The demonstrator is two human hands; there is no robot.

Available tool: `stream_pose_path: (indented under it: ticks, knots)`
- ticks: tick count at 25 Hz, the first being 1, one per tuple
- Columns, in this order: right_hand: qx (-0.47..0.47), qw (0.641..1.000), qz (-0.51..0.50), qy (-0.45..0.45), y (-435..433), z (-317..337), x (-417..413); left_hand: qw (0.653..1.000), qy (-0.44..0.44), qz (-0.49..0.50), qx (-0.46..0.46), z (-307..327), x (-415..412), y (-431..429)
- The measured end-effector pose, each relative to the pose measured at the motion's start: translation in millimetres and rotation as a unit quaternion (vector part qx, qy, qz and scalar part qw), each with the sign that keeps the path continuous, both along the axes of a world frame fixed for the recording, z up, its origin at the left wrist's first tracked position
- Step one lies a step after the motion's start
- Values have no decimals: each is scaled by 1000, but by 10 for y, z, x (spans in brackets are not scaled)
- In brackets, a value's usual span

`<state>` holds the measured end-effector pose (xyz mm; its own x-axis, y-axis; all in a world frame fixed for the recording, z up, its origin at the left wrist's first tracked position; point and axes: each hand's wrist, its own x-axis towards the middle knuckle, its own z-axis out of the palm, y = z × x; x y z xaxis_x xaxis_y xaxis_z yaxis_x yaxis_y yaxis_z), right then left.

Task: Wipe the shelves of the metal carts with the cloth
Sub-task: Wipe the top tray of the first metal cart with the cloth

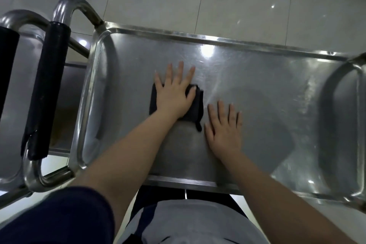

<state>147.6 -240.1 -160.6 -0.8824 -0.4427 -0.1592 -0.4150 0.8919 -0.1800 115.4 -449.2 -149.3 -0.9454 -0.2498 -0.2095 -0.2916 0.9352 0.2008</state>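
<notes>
Flat hands on a shiny steel cart shelf (pixel 267 85)
Nearest, the right hand (pixel 224 130), grip open and empty, rests on the steel; just beyond, the left hand (pixel 174 97), grip spread flat, presses the dark folded cloth (pixel 198 105) mid-shelf, its loose end pointing nearward.

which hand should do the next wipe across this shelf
Left. The left hand lies flat on the dark cloth, pressing it onto the shelf, so it can likely just slide. The right hand rests on bare metal beside the cloth, holding nothing.
</notes>
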Motion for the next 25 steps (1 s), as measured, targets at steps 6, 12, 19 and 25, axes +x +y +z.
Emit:
stream_pose_path:
  ticks: [6, 12, 19, 25]
  knots:
    - [3, 999, 21, 27, 62, -104, 33, 1000, 12, -6, -7, -13, -2, -1]
    - [-2, 1000, 19, 7, 69, -70, 67, 999, 2, -22, -30, 50, 1870, 445]
    - [-24, 999, 11, 28, 95, -108, 62, 1000, 5, -23, -19, 57, 374, 361]
    - [-34, 998, 15, 41, 89, -99, 103, 996, 83, -33, 13, 83, 1030, 501]
